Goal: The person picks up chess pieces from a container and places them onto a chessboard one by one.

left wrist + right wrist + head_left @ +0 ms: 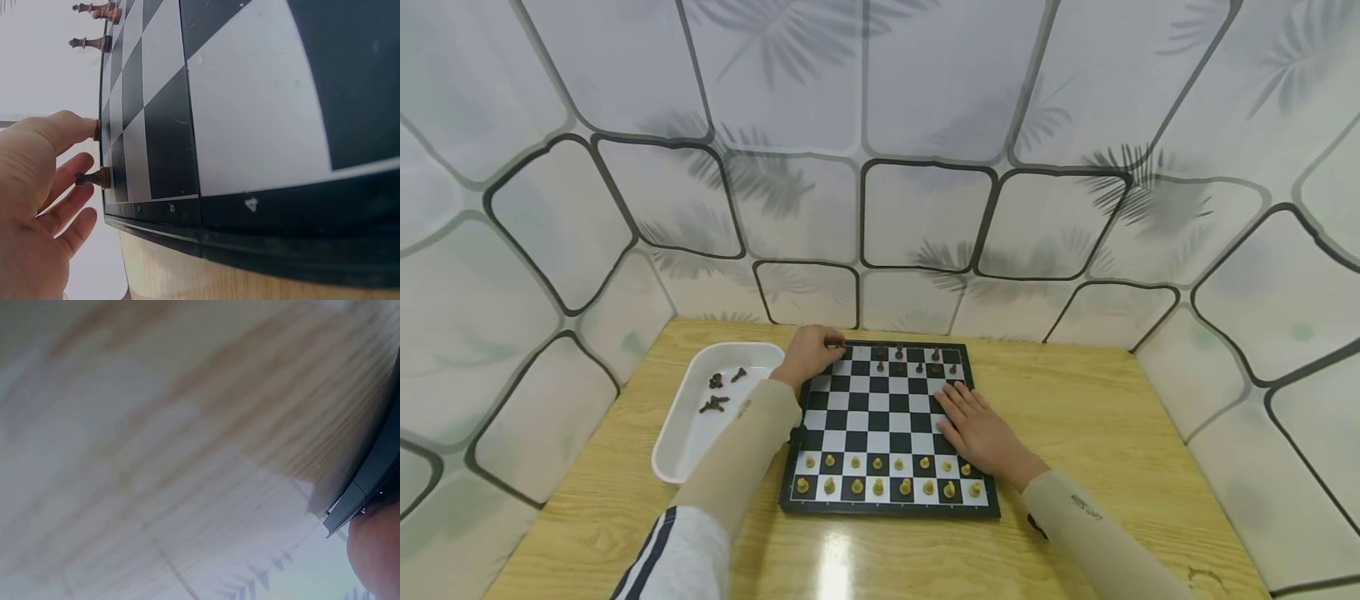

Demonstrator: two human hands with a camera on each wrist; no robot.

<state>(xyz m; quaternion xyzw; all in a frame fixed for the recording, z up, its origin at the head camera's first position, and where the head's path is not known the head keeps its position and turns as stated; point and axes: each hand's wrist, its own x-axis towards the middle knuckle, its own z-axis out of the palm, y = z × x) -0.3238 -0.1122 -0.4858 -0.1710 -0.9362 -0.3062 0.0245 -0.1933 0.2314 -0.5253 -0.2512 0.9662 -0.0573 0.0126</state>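
Note:
A chessboard [880, 417] lies on the table. At its far left corner my left hand [808, 357] pinches a dark chess piece [97, 130], mostly hidden by the fingertips, its base at the board. Close by the same fingers, a dark rook [94, 178] stands on a corner square. Several other dark pieces [899, 353] stand on the far rows, to the right of this hand. My right hand [988, 433] rests flat over the board's right edge, fingers straight. Yellow pieces [877, 487] fill the two near rows.
A white tray [672, 450] stands left of the board, with several dark pieces [713, 404] lying in it; my left forearm reaches across its right side. Patterned curtain walls [925, 217] rise behind and beside the wooden table [1075, 400].

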